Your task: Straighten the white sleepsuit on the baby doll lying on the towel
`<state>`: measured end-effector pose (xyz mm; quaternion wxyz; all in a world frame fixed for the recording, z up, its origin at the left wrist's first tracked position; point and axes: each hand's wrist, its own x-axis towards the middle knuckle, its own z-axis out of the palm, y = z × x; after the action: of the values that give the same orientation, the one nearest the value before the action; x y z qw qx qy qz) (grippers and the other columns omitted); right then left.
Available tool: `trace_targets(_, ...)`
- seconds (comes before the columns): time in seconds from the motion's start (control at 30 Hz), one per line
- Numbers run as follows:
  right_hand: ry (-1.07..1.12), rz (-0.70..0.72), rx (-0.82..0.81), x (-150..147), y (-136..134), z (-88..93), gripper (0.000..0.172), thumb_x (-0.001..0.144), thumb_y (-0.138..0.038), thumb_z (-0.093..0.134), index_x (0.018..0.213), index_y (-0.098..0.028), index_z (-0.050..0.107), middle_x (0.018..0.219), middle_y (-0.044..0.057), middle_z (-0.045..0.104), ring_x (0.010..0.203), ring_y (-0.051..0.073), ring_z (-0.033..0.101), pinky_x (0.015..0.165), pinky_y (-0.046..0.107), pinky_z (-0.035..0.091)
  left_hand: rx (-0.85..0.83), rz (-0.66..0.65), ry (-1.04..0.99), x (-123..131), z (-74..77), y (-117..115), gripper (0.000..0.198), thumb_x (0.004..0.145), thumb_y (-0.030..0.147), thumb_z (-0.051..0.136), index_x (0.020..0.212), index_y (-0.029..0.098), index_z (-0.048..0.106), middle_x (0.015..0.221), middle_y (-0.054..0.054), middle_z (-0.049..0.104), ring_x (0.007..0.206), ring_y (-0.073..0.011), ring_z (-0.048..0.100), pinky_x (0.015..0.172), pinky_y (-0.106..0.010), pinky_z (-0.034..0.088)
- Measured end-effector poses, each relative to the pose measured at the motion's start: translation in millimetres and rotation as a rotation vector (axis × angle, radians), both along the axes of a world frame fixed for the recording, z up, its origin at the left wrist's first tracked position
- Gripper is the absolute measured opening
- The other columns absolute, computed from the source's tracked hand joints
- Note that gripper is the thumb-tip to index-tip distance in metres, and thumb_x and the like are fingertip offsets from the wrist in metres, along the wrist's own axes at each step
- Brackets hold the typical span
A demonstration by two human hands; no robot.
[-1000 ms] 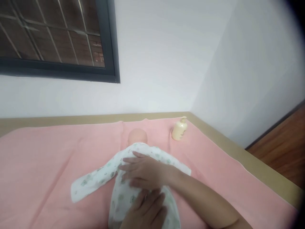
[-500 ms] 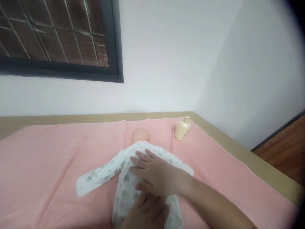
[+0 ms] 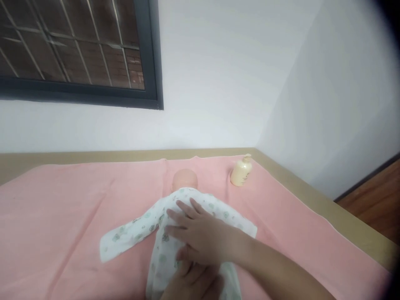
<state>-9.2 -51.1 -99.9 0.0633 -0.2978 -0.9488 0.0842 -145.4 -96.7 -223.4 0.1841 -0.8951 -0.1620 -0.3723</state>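
A baby doll point(image 3: 185, 179) lies on a pink sheet point(image 3: 78, 200), its smooth bald head toward the wall and no face showing. It wears a white long-sleeved baby garment point(image 3: 162, 258) printed with small green and grey figures, both sleeves stretched out sideways. Spread over the upper middle of the garment is my right hand point(image 3: 200, 233), fingers apart and palm down. Below it, at the bottom edge, my left hand point(image 3: 190, 283) rests against the garment with fingers extended, partly under my right wrist and somewhat blurred. The doll's lower part is hidden.
A cream pump bottle point(image 3: 241, 171) stands on the sheet beyond the right sleeve. A tan ledge point(image 3: 212, 152) borders the sheet along the white wall point(image 3: 218, 83). A dark-framed window point(image 3: 153, 62) with bars is at upper left, brown wood panelling point(image 3: 375, 208) at far right.
My right hand has shifted slightly down and left over the garment, its fingers still spread. The view has moved a little; the doll and bottle otherwise stay in place.
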Motion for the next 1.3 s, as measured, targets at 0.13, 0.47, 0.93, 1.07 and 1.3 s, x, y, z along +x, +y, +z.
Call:
trace_targets(0.13,0.051,-0.073,0.055,1,35,-13.6,0.046,0.1,-0.043,0.031,0.141,-0.025,0.039,0.153,0.002,0.025,0.142,0.023,0.011,0.116,0.048,0.008,0.02,-0.034,0.044,-2,6.0,1,0.011,0.085,0.028,0.059,0.091,0.018,0.061,0.107,-0.003,0.065,0.112,-0.0236,0.053,0.115,-0.051,0.013)
trace_targets(0.47,0.002,0.061,0.112,-6,4,-7.4,0.046,0.097,-0.047,0.037,0.134,-0.022,0.048,0.149,0.001,0.034,0.142,0.024,0.013,0.117,0.044,0.005,0.031,0.001,-0.033,1,-2.5,2,0.008,0.087,0.025,0.055,0.091,0.02,0.06,0.103,-0.003,0.065,0.1,-0.0202,0.057,0.113,-0.052,0.015)
trace_targets(0.93,0.011,0.035,-0.049,-6,-8,1.2,0.054,0.097,-0.049,0.035,0.144,-0.022,0.036,0.151,0.001,0.03,0.143,0.025,0.005,0.116,0.049,0.0,0.003,0.051,-0.075,4,-3.8,-3,0.014,0.088,0.02,0.047,0.089,0.019,0.061,0.089,-0.001,0.065,0.08,-0.0156,0.058,0.108,-0.041,0.027)
trace_targets(1.07,0.058,0.008,-0.017,-6,23,-7.0,0.046,0.099,-0.043,0.032,0.142,-0.026,0.037,0.151,-0.002,0.03,0.142,0.02,0.011,0.116,0.045,-0.001,-0.008,0.001,0.029,0,6.4,-2,0.012,0.087,0.028,0.055,0.091,0.019,0.061,0.106,-0.004,0.064,0.105,-0.0226,0.056,0.113,-0.049,0.018)
trace_targets(1.3,0.047,-0.415,0.012,4,11,-19.0,0.071,0.095,-0.056,0.03,0.148,-0.009,0.022,0.153,0.018,0.014,0.141,0.035,0.011,0.111,0.053,0.02,-0.02,-0.024,0.044,-2,8.5,-3,0.013,0.088,0.03,0.057,0.092,0.019,0.062,0.106,-0.003,0.064,0.111,-0.0224,0.054,0.115,-0.05,0.014)
